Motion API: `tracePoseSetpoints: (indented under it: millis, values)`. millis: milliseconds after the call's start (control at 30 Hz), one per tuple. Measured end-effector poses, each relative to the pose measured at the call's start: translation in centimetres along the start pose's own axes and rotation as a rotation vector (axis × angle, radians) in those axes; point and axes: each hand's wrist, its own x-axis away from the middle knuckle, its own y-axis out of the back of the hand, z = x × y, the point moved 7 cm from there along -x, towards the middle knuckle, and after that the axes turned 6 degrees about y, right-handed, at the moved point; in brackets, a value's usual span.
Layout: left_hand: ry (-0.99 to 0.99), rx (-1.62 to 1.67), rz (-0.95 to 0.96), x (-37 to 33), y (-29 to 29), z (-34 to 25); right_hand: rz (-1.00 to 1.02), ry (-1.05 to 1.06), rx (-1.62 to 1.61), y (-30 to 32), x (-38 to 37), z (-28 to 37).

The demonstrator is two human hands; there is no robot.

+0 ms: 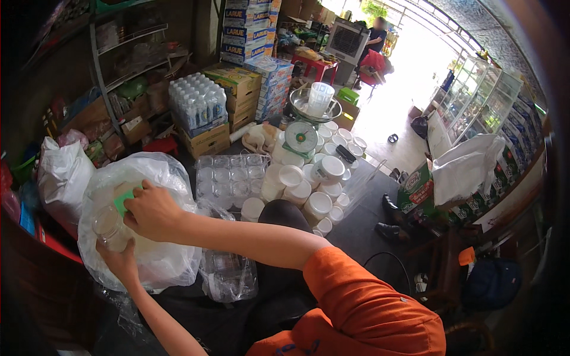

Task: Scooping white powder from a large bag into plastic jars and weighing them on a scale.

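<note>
My left hand is wrapped round the lower part of a clear plastic jar, tilted over a large clear plastic bag. Just above and to its right, my right hand grips a bright green plastic scoop-like thing; my fingers hide much of it, so its exact shape is unclear. The bag stands wide at the mouth, and pale whitish stuff shows inside it beneath both hands. My right forearm reaches across from the right, in an orange sleeve.
White-lidded tubs stand crowded ahead of my knee, with a green dial scale among them. Clear empty jars sit in rows beside the bag. A white sack leans at the left. A dog lies near stacked boxes.
</note>
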Motion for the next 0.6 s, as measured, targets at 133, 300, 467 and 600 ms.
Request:
tracePoseSetpoints:
  millis: [133, 300, 467, 600]
  values:
    - [0.045, 0.043, -0.01, -0.1, 0.7, -1.3, 0.214, 0.0, 0.173, -4.7, 1.1, -1.1]
    - [-0.019, -0.021, -0.067, 0.1, 0.6, -1.0, 0.576, 0.102, 0.397, -13.0, 1.8, -2.4]
    - [-0.146, 0.023, -0.088, 0.5, -0.1, -2.8, 0.553, 0.125, 0.627, -18.5, -0.4, -6.7]
    - [-0.007, -0.024, -0.116, 0.8, 2.3, -1.5, 0.646, 0.142, 1.047, -22.0, -0.7, -5.9]
